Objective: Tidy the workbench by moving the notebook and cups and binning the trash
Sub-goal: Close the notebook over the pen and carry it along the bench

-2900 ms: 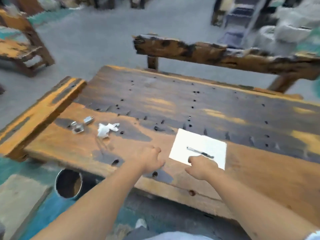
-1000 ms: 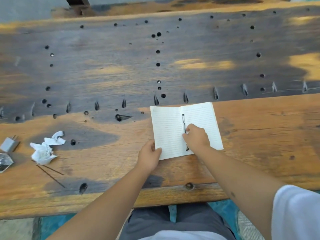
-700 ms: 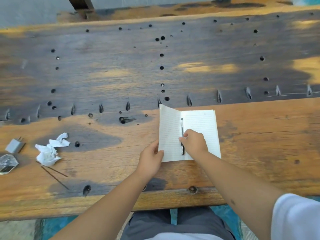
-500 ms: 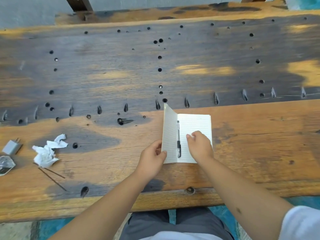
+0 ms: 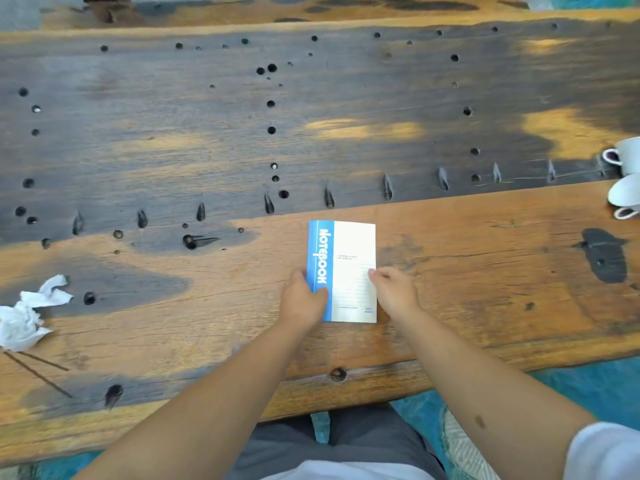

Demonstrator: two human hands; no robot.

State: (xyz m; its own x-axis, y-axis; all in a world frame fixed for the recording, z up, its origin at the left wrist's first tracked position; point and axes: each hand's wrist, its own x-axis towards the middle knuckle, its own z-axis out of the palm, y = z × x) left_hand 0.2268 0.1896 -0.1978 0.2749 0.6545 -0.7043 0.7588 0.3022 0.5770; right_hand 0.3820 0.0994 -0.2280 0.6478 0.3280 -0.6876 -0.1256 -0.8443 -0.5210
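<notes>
The notebook [image 5: 341, 271] lies shut on the orange front plank of the workbench [image 5: 485, 271], blue spine strip to the left, cover up, roughly mid-bench and near the front edge; left hand [image 5: 303, 301] wraps its lower-left corner at the spine, thumb on the cover, rest of the fingers under or beside it, can't tell which; right hand [image 5: 394, 292] sits at the right edge w/ fingertips [image 5: 372, 273] touching the cover, fingers loosely curled, not clamped on anything.

Step in hand, as I judge it: the notebook part of the tidy, closed & ready to shift; cups and trash not dealt w/ yet. Next move prob. calls for a firm pinch at the spine, lift or slide it off to wherever it belongs; the target spot isn't visible.

Room: open bench all round the notebook, esp. behind it across the dark holed board; front edge is close, so pulling toward the body risks tipping it off. Two white cups [image 5: 625, 178] sit at the far right edge of view, well apart; crumpled white tissue [image 5: 24, 317] at the far left, also well apart; neither blocks a slide either way.
</notes>
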